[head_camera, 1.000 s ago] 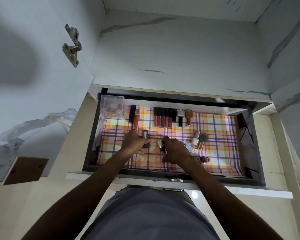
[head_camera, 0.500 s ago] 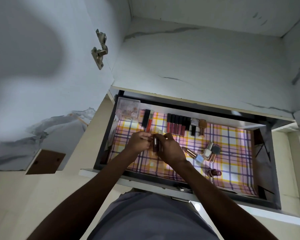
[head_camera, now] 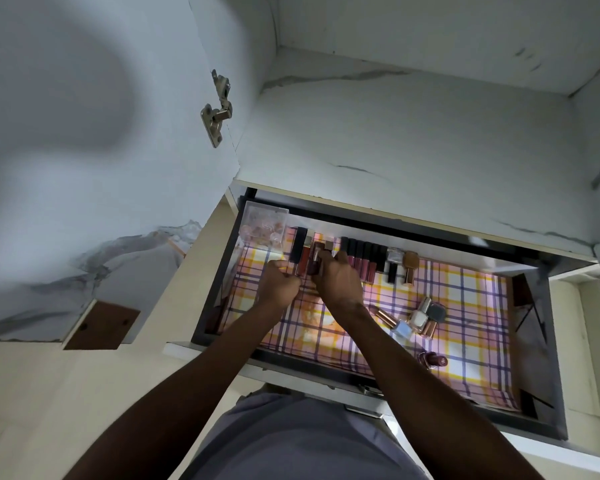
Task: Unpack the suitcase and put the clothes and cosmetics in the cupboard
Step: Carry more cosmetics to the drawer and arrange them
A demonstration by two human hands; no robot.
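A person's right hand (head_camera: 336,282) sets a small dark bottle (head_camera: 315,259) into the drawer's (head_camera: 548,341) back row of cosmetics, left hand (head_camera: 279,284) curled, apparently empty; loose bottles (head_camera: 416,318) likely await lining up next.

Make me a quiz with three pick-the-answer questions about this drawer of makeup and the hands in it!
1. Where in the drawer does the clear plastic box sit?
A. back left corner
B. front right corner
C. the middle

2. What pattern is the drawer liner?
A. plain black
B. plaid in yellow, white and purple
C. green dots

3. What is the right hand doing?
A. lying flat on the liner
B. hanging outside the drawer
C. holding a small cosmetic tube at the back row

Answers:
1 A, the box stands against the back wall at the left end.
2 B, crossing purple and yellow lines on white show all over the drawer floor.
3 C, its fingers are curled round the tube beside the lined-up lip glosses, while the left hand is curled close by.
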